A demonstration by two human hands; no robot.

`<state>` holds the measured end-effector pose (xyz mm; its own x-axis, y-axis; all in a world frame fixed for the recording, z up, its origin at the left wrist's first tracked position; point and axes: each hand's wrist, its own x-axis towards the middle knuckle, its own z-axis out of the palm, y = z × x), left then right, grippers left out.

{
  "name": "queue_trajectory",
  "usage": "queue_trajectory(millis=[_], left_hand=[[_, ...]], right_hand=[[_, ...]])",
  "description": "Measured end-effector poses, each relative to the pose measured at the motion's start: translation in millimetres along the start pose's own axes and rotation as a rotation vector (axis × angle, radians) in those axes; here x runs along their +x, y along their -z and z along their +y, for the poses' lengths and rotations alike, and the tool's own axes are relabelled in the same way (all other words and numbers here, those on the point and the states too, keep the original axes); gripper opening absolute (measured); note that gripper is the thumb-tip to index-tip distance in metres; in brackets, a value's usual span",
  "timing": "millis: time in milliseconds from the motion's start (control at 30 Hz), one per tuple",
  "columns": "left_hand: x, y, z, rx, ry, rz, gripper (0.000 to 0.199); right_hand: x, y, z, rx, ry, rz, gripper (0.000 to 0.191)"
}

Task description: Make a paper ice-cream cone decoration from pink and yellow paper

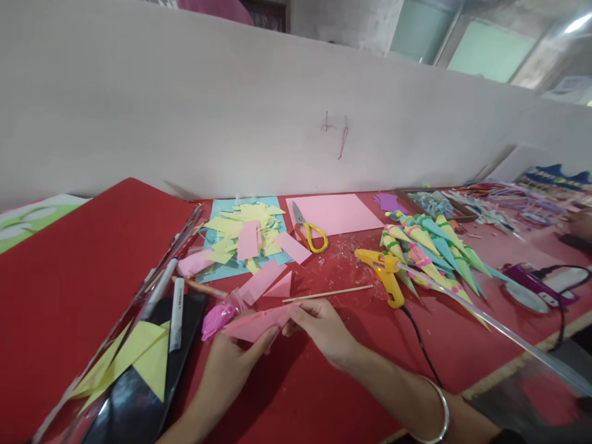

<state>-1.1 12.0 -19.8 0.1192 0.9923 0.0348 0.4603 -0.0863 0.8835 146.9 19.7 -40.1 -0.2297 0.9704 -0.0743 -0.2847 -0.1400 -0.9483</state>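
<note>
Both hands pinch 1 pink paper cone (259, 324), a smooth, flat taper lying low over the red felt table (324, 394): left hand (231, 364) under its wide end, right hand (324, 327) closed on the tip. A thin wooden stick (328, 294) lies just beyond, near a yellow glue gun (386, 274).

We see matt pink paper (259, 325) in both hands, a thin bare wooden stick (327, 294), a glossy yellow plastic glue gun (386, 272), metal-bladed scissors (306, 229), and a matt red table (324, 382).
</note>
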Motion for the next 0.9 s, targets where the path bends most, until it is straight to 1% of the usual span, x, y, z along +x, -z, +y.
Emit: queue_trajectory(millis=[133,333,500,600,667,733,833,900], left_hand=[[1,-0.6,0,0.01,-0.012,0.005,0.029],[1,-0.9,0,0.055,-0.037,0.091,0.038],[-2,0.0,0,0.059,0.001,0.151,0.04],[-2,1.5,-2,0.058,-0.008,0.172,0.039],[-2,2.3,-4,0.06,-0.032,0.157,0.037],[-2,2.1,-5,0.059,-0.06,0.118,0.032],[-5,0.1,-5,0.043,-0.081,0.035,0.023],[-6,-1.6,-4,0.031,-0.082,-0.004,0.022]], right_hand=[[1,1,1,-0.027,0.011,-0.016,0.039],[-1,2,-2,-0.116,0.031,-0.027,0.04],[-2,3,-4,-0.152,0.024,-0.032,0.039],[-2,5,-4,-0.175,0.024,-0.047,0.035],[-3,6,-5,-0.202,0.027,-0.047,0.028],[-4,6,-6,-0.248,0.04,-0.052,0.024],[-7,6,-9,-0.367,0.115,-0.065,0.019],[-8,5,-10,-0.447,0.176,-0.087,0.015]])
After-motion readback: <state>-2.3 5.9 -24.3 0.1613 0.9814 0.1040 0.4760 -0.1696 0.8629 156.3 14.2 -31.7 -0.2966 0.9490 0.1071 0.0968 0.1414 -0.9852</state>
